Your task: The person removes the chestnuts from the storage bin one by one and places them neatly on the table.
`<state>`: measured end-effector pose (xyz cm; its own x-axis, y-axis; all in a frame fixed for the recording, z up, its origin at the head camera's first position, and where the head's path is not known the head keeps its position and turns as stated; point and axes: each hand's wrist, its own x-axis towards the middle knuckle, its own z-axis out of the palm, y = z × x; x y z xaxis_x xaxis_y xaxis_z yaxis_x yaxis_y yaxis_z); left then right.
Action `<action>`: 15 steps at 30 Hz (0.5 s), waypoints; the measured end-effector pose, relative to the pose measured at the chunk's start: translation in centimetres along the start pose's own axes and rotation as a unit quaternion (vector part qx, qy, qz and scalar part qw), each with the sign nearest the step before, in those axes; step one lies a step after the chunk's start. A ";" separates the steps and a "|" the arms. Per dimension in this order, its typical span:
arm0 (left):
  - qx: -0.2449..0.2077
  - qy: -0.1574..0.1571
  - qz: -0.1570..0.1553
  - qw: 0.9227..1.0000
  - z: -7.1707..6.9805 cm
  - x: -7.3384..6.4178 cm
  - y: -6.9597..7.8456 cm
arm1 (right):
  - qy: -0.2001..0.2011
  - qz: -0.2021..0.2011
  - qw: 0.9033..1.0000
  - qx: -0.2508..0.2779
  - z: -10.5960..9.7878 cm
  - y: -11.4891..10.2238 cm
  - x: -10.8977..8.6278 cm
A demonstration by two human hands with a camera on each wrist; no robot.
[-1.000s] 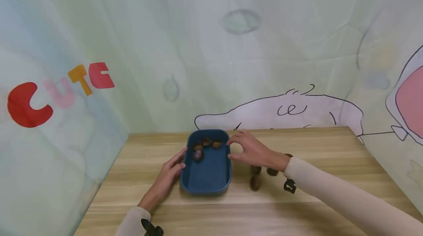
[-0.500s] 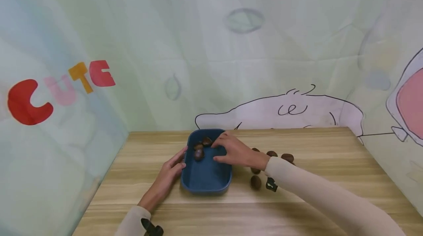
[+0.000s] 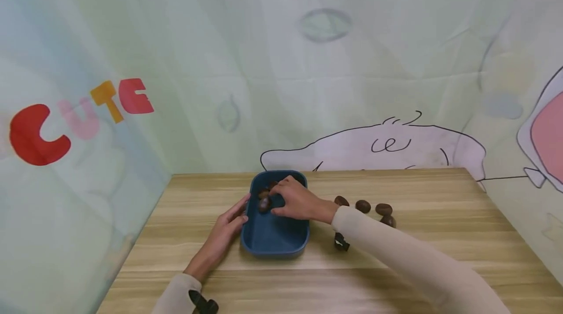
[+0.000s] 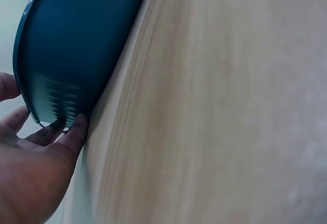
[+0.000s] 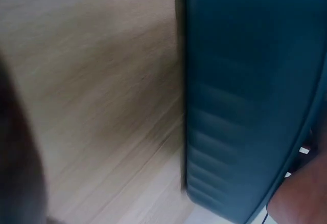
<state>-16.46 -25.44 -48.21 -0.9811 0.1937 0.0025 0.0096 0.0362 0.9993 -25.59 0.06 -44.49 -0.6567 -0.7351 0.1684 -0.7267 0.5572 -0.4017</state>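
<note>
A dark blue rectangular bin [image 3: 274, 238] stands on the wooden table. Several brown chestnuts [image 3: 264, 205] lie in its far left part, partly covered by my right hand. My left hand [image 3: 220, 236] rests its extended fingers against the bin's left outer wall; in the left wrist view its fingertips touch the ribbed wall low down. My right hand [image 3: 299, 200] reaches over the right rim into the bin. Its thumb and fingers stand apart beside the chestnuts, and I see nothing held between them. The right wrist view mostly shows the bin's outer wall [image 5: 240, 96].
To the right of the bin, more chestnuts [image 3: 363, 206] lie loose on the wooden table [image 3: 220, 284], some partly hidden by my right sleeve [image 3: 396, 245]. A printed curtain [image 3: 198, 60] hangs behind and beside the table.
My right hand has moved left from the bin's right rim to over its inside, covering the chestnut nearest that rim. My left hand and the bin have stayed in place.
</note>
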 end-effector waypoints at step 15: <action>-0.001 -0.004 -0.009 1.000 -0.1 0.0 -0.1 | -0.013 -0.012 1.000 -0.008 1.4 -0.2 2.1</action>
<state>-16.51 -25.58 -48.34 -0.9797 0.2001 -0.0150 -0.0074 0.0383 0.9992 -26.53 -2.17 -45.34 -0.6336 -0.7581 0.1543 -0.7454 0.5449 -0.3840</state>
